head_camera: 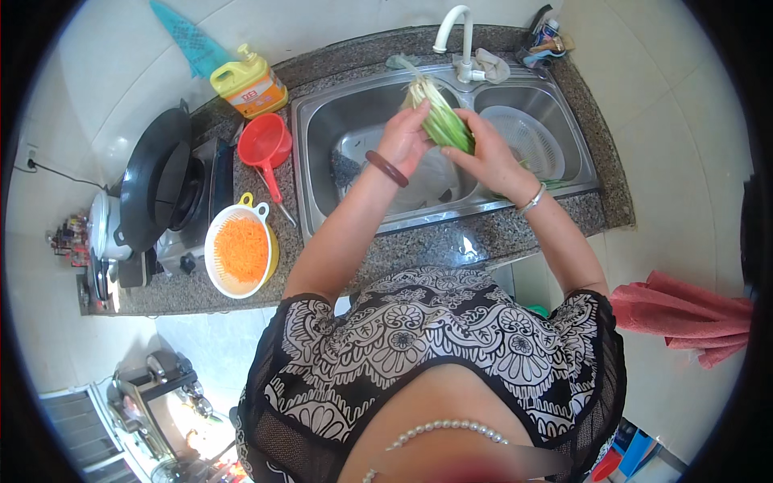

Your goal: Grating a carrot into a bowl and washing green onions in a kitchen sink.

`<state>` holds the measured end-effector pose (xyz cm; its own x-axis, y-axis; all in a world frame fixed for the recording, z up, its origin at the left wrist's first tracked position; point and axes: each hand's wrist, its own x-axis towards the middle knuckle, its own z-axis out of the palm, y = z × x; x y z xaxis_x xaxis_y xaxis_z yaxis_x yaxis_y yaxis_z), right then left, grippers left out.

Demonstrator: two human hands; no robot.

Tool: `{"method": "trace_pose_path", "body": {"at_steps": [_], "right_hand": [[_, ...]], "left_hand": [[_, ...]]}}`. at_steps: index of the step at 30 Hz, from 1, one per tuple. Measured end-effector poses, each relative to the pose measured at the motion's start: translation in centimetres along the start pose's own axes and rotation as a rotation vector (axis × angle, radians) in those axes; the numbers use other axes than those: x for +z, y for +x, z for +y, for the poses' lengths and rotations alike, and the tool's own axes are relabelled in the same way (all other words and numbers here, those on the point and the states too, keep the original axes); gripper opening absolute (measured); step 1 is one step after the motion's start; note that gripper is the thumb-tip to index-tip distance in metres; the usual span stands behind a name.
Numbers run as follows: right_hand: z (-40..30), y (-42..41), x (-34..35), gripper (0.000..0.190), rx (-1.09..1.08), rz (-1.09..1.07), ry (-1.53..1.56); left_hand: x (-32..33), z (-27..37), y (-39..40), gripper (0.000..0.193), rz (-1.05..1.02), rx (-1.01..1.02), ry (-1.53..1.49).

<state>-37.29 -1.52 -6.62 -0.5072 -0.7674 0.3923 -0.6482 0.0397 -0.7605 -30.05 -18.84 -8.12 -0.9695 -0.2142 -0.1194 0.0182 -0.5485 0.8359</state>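
Observation:
Over the double-bowl steel sink point(302, 151), a bunch of green stalks with white root ends point(444, 118), perhaps scallions or chives, is held between both hands. My left hand point(406, 134) grips it near the pale end, thumb on top. Around the lower green part curls my right hand point(488, 148). The root ends point away from me, toward the white tap point(459, 42). Below the hands, the larger bowl's floor is partly hidden. A pale plastic colander point(534, 142) sits in the smaller right bowl, with some green pieces beside it.
Left of the sink stand a red dipper point(264, 142), a white colander point(212, 265) of shredded orange vegetable, probably carrot, and a yellow detergent jug point(250, 84). Farther left, a black wok point(151, 175) stands tilted by the stove. A red towel point(682, 308) hangs at right.

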Motion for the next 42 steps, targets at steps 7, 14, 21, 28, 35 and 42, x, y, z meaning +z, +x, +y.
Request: {"method": "trace_pose_path", "body": {"at_steps": [7,14,21,28,35,42], "right_hand": [[3.4,0.5,-1.4,0.033,0.246,0.096,0.359],[-0.6,0.5,-0.4,0.02,0.152,0.006,-0.061],[-0.7,0.9,2.1,0.028,0.279,0.037,-0.008],[-0.5,1.2,3.6,0.026,0.222,0.062,0.095],[-0.5,1.3,1.5,0.023,0.121,0.124,-0.05],[-1.6,3.1,1.6,0.013,-0.206,0.035,-0.124]], "left_hand": [[-4.2,2.0,-0.8,0.048,0.304,0.054,-0.588],[-4.9,2.6,-1.8,0.047,0.142,0.154,-0.571],[-3.0,3.1,-3.1,0.021,0.107,0.368,-0.395],[-2.5,2.9,-3.4,0.024,0.174,0.407,-0.418],[-4.5,4.6,-3.4,0.025,0.228,0.414,-0.495],[-3.5,4.4,-3.5,0.026,0.198,0.421,-0.427]]}}
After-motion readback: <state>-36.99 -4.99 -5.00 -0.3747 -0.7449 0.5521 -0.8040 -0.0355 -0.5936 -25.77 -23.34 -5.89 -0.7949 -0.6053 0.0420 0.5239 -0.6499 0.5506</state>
